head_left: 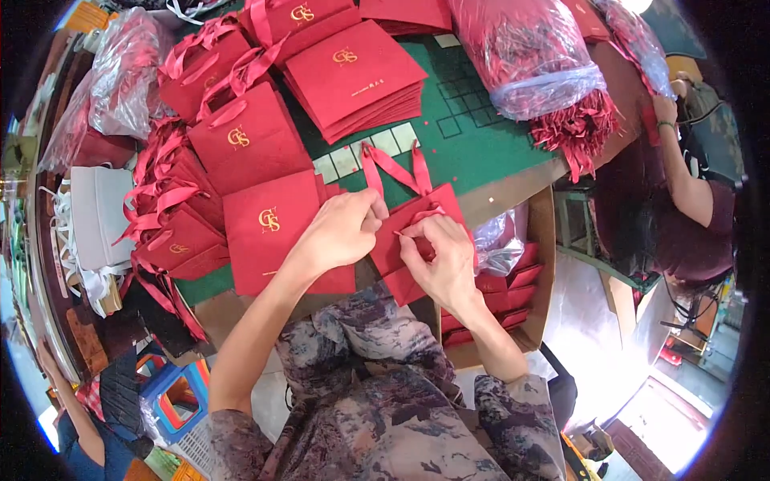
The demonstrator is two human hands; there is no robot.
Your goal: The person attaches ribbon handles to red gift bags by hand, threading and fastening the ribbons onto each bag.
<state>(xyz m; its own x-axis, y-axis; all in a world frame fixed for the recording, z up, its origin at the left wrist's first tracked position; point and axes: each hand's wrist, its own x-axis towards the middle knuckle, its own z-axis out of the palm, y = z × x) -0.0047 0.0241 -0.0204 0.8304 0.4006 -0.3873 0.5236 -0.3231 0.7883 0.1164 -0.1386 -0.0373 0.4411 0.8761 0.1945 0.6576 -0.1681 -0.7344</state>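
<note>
A small red paper gift bag [393, 260] lies at the table's near edge, with a red ribbon handle [395, 170] looped away from me. My right hand [439, 260] is closed over the bag, thumb and forefinger pinching a thin ribbon end near its middle. My left hand [341, 228] has its fingers curled at the bag's upper left corner, beside the ribbon; what they hold, if anything, is hidden. Under my left wrist is a flat red bag [269, 220] with a gold emblem, on top of others.
A stack of flat red bags [353, 76] lies farther back on the green mat [473, 152]. Handled bags [241, 132] crowd the left. A plastic sack of ribbons [529, 56] stands at back right. Below the edge sits a cardboard box [541, 272] of bags; another person [682, 184] is at right.
</note>
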